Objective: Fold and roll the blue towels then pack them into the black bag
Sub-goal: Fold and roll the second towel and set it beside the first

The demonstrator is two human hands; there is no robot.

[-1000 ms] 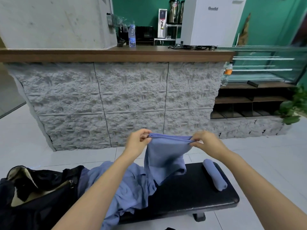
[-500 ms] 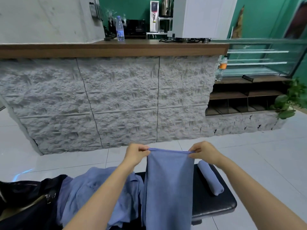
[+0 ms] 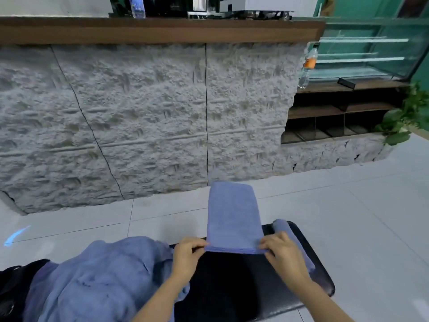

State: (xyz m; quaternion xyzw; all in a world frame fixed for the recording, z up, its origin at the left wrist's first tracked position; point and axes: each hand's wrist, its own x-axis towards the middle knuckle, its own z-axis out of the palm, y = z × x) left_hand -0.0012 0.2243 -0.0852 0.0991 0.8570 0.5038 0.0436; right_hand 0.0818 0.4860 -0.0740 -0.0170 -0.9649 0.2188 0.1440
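A folded blue towel (image 3: 233,217) stretches away from me over the far edge of the black padded bench (image 3: 234,282). My left hand (image 3: 186,254) pinches its near left corner and my right hand (image 3: 282,254) pinches its near right corner. A rolled blue towel (image 3: 284,227) lies on the bench just behind my right hand, partly hidden by it. A heap of loose blue towels (image 3: 97,277) covers the bench's left part. The black bag (image 3: 11,289) shows only at the lower left edge.
A rough white stone counter (image 3: 162,117) with a wooden top stands close behind the bench. Wooden shelves (image 3: 336,117), a glass case and a green plant (image 3: 404,119) are at the right. Pale floor tiles (image 3: 348,217) surround the bench.
The towel, held hanging down in front of me before, now lies flung forward across the bench. Both hands dropped to the bench with its near corners. My view tilted lower.
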